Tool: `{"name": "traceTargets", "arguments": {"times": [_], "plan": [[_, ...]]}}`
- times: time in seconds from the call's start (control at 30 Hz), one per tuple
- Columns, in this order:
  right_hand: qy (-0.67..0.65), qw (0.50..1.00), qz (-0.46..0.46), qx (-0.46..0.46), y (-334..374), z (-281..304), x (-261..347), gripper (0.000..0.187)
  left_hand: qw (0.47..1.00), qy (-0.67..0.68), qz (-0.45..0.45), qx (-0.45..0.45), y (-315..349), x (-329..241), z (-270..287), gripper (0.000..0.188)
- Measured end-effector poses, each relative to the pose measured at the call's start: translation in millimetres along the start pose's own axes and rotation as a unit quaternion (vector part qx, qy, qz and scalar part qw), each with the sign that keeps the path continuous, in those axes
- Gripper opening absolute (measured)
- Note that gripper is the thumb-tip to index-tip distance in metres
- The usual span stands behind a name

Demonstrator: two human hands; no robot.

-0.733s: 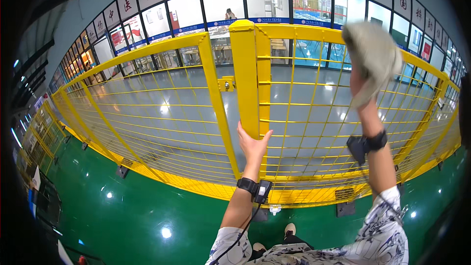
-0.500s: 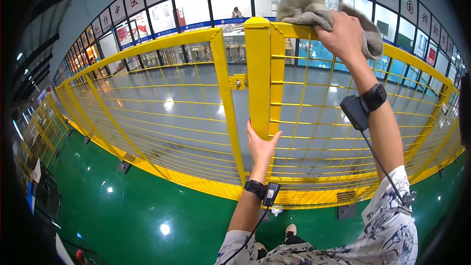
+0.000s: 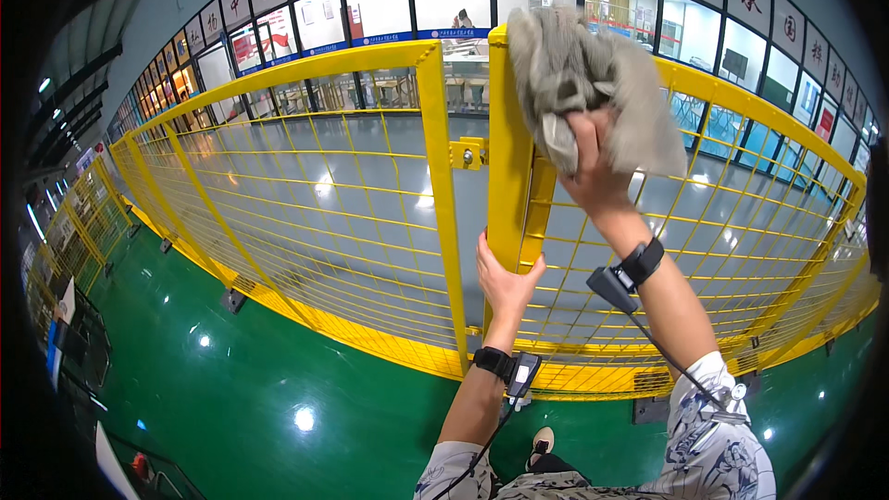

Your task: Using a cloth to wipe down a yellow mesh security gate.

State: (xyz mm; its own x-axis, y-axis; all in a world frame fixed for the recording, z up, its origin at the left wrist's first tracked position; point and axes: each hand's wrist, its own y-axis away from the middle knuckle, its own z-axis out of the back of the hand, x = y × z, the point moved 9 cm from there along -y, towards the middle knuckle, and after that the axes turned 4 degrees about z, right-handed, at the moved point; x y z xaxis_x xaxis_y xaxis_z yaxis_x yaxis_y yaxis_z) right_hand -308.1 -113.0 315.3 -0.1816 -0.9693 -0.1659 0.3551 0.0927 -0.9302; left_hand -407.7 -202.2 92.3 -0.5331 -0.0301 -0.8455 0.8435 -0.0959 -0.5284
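A yellow metal fence post stands upright in front of me, joined to wire-mesh fence panels. My left hand grips it low down, thumb on its right side and fingers round its left. In my right hand is a bunched grey cloth, slightly blurred by motion. The cloth lies against the upper right of the post and covers part of its top and the adjoining rail. A yellow hinge-like bracket with a bolt links the post to the left panel.
The right mesh panel and left mesh panel curve away to both sides. Dark base feet sit along the green floor. Beyond the fence are a grey floor and glass-fronted rooms, with a person inside one.
My right hand has brought the cloth left and lower, from the right panel's top rail to the post. My left hand keeps its hold on the post. The view has shifted slightly.
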Motion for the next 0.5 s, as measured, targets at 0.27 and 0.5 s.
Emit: {"name": "traceTargets", "arguments": {"times": [0.27, 0.5], "plan": [[0.021, 0.992, 0.073, 0.103, 147, -55, 20, 0.067, 0.948, 0.298, 0.065, 0.094, 8, 43, -19, 0.063], [-0.052, 0.972, 0.015, 0.231, 225, -50, 58, 0.056, 0.975, 0.183, 0.107, 0.062, 11, 40, -3, 0.086]]}}
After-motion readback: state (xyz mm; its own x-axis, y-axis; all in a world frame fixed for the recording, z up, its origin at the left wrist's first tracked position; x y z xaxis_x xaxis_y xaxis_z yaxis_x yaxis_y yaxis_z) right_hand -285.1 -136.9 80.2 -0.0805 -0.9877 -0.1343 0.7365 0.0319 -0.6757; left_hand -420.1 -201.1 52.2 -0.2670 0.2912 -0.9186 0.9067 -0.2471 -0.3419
